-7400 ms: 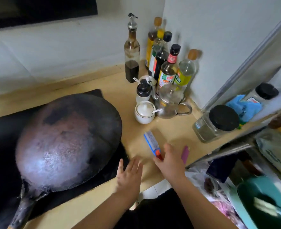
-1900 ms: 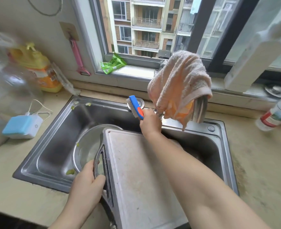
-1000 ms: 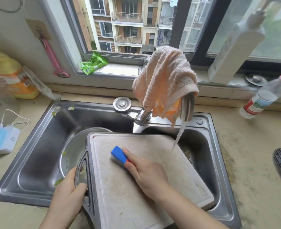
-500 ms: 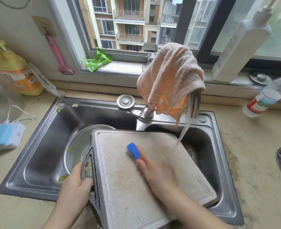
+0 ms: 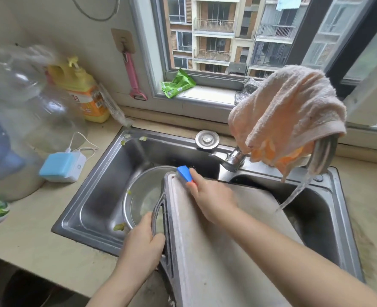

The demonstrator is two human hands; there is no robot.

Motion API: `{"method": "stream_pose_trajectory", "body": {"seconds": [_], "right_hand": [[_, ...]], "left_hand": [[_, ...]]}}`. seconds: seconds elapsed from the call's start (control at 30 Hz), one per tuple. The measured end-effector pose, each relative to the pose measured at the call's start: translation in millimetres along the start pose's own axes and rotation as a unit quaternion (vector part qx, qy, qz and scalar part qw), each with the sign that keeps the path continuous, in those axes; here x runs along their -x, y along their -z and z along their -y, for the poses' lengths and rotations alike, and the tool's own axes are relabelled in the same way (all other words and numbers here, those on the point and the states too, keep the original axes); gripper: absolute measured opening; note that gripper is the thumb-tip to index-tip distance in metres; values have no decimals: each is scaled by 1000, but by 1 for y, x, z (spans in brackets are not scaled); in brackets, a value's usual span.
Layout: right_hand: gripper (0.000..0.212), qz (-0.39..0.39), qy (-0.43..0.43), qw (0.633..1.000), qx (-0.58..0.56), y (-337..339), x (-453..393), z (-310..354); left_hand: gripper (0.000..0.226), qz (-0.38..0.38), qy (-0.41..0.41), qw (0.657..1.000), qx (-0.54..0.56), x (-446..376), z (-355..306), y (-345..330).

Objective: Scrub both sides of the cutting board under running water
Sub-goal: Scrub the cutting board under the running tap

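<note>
Gripping still: left hand (image 5: 142, 244) on cutting board (image 5: 205, 251) handle, right hand (image 5: 211, 196) with brush (image 5: 184, 173) now at far corner.

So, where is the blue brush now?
The blue brush is in the right hand, at the far left corner of the cutting board, beside the metal bowl.

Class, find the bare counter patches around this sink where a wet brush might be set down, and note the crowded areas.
Free: the counter strip in front of the sink, and counter right of the sink. Crowded: the left corner, with a clear jug, yellow bottle and blue box. The cutting board covers the basins' middle.
</note>
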State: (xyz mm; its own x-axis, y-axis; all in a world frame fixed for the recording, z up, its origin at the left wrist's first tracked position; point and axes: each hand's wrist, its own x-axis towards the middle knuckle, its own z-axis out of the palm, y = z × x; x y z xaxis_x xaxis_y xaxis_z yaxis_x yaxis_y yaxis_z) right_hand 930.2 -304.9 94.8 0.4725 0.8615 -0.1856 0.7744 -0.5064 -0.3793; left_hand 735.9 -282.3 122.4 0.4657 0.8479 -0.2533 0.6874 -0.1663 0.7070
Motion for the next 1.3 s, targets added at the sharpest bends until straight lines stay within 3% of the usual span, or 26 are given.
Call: {"method": "stream_pose_trajectory", "body": {"seconds": [0.07, 0.2, 0.3, 0.43, 0.6, 0.67, 0.73, 0.87, 0.97, 1.0, 1.07, 1.1, 1.23, 1.3], "right_hand": [[50, 5, 67, 998, 2, -4, 7, 11], [49, 25, -37, 998, 38, 8, -25, -2], [50, 14, 70, 997, 12, -10, 1, 8], [49, 44, -81, 993, -70, 10, 17, -25], [53, 86, 36, 987, -129, -11, 151, -5], [49, 74, -1, 991, -112, -14, 182, -27], [44, 66, -96, 988, -103, -4, 187, -66], [48, 29, -224, 971, -79, 8, 192, -105], [46, 3, -102, 994, -49, -11, 215, -46], [47, -1, -86, 993, -86, -19, 223, -31], [47, -19, -50, 996, -72, -20, 226, -35], [46, -41, -78, 995, -55, -20, 224, -58], [47, 58, -330, 942, 1, -2, 223, -178], [49, 32, -349, 937, -1, -3, 224, -183]], "left_hand": [[26, 1, 0, 1000, -17, -3, 1, 1], [25, 4, -4, 1000, -24, -1, 2, 1], [27, -6, -10, 1000, -27, -3, 2, 1], [29, -2, 4, 999, 32, 1, 0, 0], [34, -32, 10, 997, 73, 2, -3, -6], [31, -31, 10, 997, 67, 2, -3, -6], [27, -29, 10, 998, 63, 3, -2, -5], [20, -31, 2, 998, 58, 3, -1, -7], [21, -30, 10, 996, 85, 4, 0, -8], [19, -27, 14, 995, 93, 4, 1, -9], [20, -29, 16, 995, 97, 3, 3, -8], [21, -31, 15, 995, 95, 3, 5, -8], [24, -18, 14, 996, 87, 1, 11, -8], [23, -18, 14, 996, 82, -1, 12, -8]]}}
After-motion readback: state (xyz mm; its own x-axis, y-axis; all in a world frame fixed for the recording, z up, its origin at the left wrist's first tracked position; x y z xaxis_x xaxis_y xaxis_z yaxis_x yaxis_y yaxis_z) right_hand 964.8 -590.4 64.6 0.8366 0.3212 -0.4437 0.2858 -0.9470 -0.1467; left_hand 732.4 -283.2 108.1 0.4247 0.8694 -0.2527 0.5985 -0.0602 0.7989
